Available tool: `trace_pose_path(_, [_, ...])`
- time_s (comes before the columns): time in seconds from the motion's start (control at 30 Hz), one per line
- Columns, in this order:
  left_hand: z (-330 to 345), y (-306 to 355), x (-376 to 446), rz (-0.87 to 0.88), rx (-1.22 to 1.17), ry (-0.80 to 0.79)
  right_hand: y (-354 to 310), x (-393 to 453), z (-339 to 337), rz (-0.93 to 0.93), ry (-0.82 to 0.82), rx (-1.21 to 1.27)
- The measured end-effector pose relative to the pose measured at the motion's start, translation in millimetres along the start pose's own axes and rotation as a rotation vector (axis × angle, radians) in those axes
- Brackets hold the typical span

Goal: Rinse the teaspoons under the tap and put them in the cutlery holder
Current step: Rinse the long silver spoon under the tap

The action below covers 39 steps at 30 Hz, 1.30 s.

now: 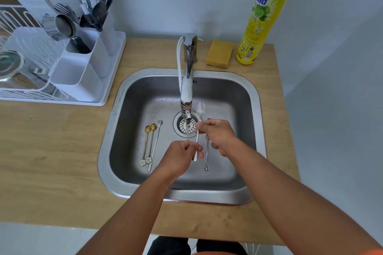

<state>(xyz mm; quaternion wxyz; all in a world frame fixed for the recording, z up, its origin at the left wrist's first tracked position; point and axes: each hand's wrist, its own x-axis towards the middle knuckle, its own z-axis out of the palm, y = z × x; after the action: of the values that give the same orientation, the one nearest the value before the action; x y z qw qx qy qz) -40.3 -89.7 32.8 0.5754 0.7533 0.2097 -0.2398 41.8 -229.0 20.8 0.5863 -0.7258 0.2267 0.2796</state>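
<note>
From the head camera, both hands are working over the sink, under a thin stream running from the tap. The left hand is pinching the handle end of a soapy teaspoon, and the right hand is pinching the same spoon higher up, just below its foamy bowl, which is sitting beside the stream rather than in it. A second silver spoon seems to be hanging from the right hand's lower fingers, though that grip is partly hidden. Three more are lying on the sink floor to the left: two gold teaspoons with flower ends and a long silver spoon touching them. The cutlery holder is standing on the desk well to the left, already crowded in its back compartments.

Judging from here, wet soapy metal could be slipping from such light pinches and dropping toward the drain; foam could be staying on the bowl if it misses the water.
</note>
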Motion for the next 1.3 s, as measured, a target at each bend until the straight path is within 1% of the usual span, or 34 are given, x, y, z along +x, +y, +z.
trace_pose_path(0.07, [3, -7, 2, -0.013, 0.062, -0.046, 8, 3, -3, 0.059, 0.009, -0.010])
trace_pose_path(0.13, [3, -16, 6, -0.012, 0.187, -0.080, 16, 8, -6, 0.116, 0.037, 0.022])
trace_pose_path(0.2, [-2, -25, 11, -0.028, 0.310, -0.070, 22, 13, -12, 0.129, 0.086, 0.006])
trace_pose_path(0.33, [-29, -41, 23, -0.090, 0.449, 0.065, 29, 24, -21, 0.044, 0.179, -0.110])
trace_pose_path(0.47, [-62, -54, 38, -0.168, 0.494, 0.218, 36, 33, -25, -0.017, 0.238, -0.250])
trace_pose_path(0.6, [-86, -59, 49, -0.205, 0.585, 0.356, 46, 39, -25, 0.022, 0.248, -0.377])
trace_pose_path(0.7, [-91, -55, 56, -0.208, 0.662, 0.415, 51, 40, -22, 0.038, 0.271, -0.465])
trace_pose_path(0.9, [-87, -50, 72, -0.198, 0.812, 0.424, 49, 43, -18, 0.019, 0.335, -0.560])
trace_pose_path(1.07, [-81, -53, 82, -0.233, 0.898, 0.406, 49, 41, -15, 0.014, 0.357, -0.665])
trace_pose_path(1.17, [-80, -56, 86, -0.256, 0.891, 0.422, 48, 39, -14, 0.008, 0.346, -0.715])
trace_pose_path(1.3, [-79, -57, 90, -0.285, 0.825, 0.441, 48, 37, -14, -0.009, 0.328, -0.755])
